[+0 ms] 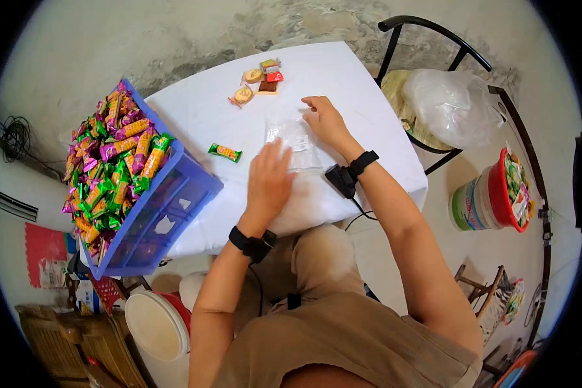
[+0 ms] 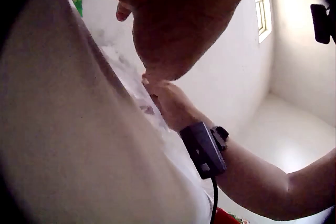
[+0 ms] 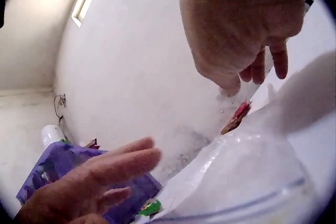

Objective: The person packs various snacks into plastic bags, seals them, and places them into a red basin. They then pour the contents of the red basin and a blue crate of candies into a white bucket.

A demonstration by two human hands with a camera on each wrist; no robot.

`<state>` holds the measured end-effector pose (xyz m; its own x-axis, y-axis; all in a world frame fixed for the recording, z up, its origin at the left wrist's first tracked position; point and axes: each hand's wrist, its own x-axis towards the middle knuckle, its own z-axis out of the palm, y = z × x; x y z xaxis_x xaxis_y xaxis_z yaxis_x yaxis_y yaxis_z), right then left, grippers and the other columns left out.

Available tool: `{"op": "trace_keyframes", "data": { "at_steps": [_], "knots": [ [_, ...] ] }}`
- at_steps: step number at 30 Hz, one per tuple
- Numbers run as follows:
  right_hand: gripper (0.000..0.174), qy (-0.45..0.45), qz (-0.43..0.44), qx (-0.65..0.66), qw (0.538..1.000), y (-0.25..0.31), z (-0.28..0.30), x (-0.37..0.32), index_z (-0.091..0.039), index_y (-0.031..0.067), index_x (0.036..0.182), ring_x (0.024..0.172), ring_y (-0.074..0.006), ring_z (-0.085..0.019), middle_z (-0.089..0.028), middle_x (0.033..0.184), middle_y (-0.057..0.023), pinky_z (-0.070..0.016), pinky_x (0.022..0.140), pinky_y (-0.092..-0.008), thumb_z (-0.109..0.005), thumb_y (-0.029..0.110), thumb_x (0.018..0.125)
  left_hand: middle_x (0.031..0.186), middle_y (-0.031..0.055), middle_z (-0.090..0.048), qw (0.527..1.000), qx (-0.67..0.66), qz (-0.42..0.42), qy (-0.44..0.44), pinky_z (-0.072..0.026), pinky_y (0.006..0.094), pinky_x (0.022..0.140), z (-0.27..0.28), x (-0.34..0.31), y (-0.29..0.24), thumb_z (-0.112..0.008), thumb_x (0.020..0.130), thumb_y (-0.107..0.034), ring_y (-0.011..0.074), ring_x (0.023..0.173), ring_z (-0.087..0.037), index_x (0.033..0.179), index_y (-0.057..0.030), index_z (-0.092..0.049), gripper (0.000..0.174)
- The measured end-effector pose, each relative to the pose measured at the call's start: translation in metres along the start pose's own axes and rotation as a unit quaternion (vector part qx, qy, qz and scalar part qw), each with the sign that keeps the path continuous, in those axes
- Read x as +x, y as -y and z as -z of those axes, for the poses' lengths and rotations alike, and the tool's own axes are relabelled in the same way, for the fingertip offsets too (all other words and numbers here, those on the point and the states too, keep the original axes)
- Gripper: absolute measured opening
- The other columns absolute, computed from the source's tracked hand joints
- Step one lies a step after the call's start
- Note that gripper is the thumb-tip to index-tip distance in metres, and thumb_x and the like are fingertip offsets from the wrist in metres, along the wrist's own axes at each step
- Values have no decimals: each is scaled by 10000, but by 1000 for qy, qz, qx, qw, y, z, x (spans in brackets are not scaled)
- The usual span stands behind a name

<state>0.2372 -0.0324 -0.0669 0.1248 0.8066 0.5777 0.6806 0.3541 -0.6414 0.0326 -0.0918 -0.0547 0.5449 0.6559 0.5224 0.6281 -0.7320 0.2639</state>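
A clear plastic bag [image 1: 295,143] lies flat on the white-covered table [image 1: 375,136]. Over its left edge is the left hand [image 1: 269,181], fingers extended; contact with the bag cannot be told. The right hand [image 1: 330,123] is at the bag's upper right, fingers loosely bent with nothing visible in them. In the right wrist view the right hand [image 3: 241,29] hangs above the bag [image 3: 226,176], and the left hand [image 3: 94,184] has its fingers straight. The left hand [image 2: 178,24] hides its own fingers in the left wrist view.
A green-wrapped bar [image 1: 225,152] lies left of the bag. Several small packaged snacks [image 1: 253,76] are grouped toward the back. A blue crate [image 1: 174,213] full of wrapped bars stands at the left. Right of the table are a chair [image 1: 394,90] and a red-rimmed bucket [image 1: 495,194].
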Motion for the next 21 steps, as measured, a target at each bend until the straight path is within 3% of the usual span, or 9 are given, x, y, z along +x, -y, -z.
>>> {"op": "trace_keyframes", "data": {
  "at_steps": [1,3,5,6,9,12,18,20,21],
  "knots": [
    [311,-2,-2,-1,1000,3,-2,-2,-535,27,1012,872,-286,-551,-555,934,-154,-452,764,-347,-607,163,742,1303,159,-360,996,12,-69,52,-310,476,934,-3,0,-2,-631,728,-172,364,1195,-322,1211,-59,-430,535],
    [343,22,-119,-94,988,6,1,-5,-539,34,1036,945,-328,-529,-533,1012,-188,-435,814,-393,-604,198,741,1327,158,-335,993,-2,-64,99,-291,504,942,-6,-3,-7,-629,733,-193,365,1221,-293,1235,-76,-415,558],
    [364,34,-132,-167,976,-14,-6,-7,-545,38,1031,950,-344,-524,-533,1020,-196,-428,822,-411,-603,243,735,1351,156,-311,984,-32,-95,145,-272,532,951,-16,3,-23,-627,739,-214,367,1247,-265,1259,-93,-399,581],
    [366,40,-178,-140,973,-3,4,-5,-548,32,1011,938,-353,-529,-537,1015,-204,-430,813,-415,-603,260,730,1364,155,-291,983,-30,-86,160,-252,557,950,-18,2,-25,-618,748,-243,371,1259,-238,1273,-101,-387,591],
    [220,75,-181,-96,976,-23,-3,4,-596,50,897,838,-336,-576,-613,865,-170,-446,750,-411,-571,131,693,1390,151,-251,979,-18,-65,194,-212,607,950,-21,1,-28,-599,766,-302,380,1282,-186,1302,-119,-362,614],
    [162,76,-177,-58,980,-28,-10,13,-608,45,819,755,-296,-589,-626,803,-134,-457,686,-360,-581,137,689,1393,153,-245,976,-32,-39,213,-199,623,943,-22,3,-26,-600,768,-301,384,1284,-178,1311,-103,-345,632],
    [112,15,-114,-5,993,-37,-15,21,-626,65,776,711,-272,-597,-623,735,-138,-464,648,-344,-575,112,689,1388,156,-255,975,-19,-33,221,-173,621,957,-26,-6,-19,-578,780,-299,392,1287,-165,1303,-81,-344,613],
    [109,33,-157,14,987,-43,-20,21,-628,67,775,672,-276,-600,-621,702,-130,-470,630,-369,-557,101,699,1374,157,-281,972,2,-59,225,-170,624,953,-24,-2,-25,-563,787,-324,391,1278,-184,1295,-77,-354,602],
    [144,42,-178,-4,983,-38,-18,20,-617,58,838,724,-286,-591,-613,746,-135,-466,675,-366,-550,99,718,1367,156,-292,975,0,-66,213,-172,617,957,-24,-2,-23,-550,794,-344,389,1273,-196,1292,-79,-360,595]
  ]
}}
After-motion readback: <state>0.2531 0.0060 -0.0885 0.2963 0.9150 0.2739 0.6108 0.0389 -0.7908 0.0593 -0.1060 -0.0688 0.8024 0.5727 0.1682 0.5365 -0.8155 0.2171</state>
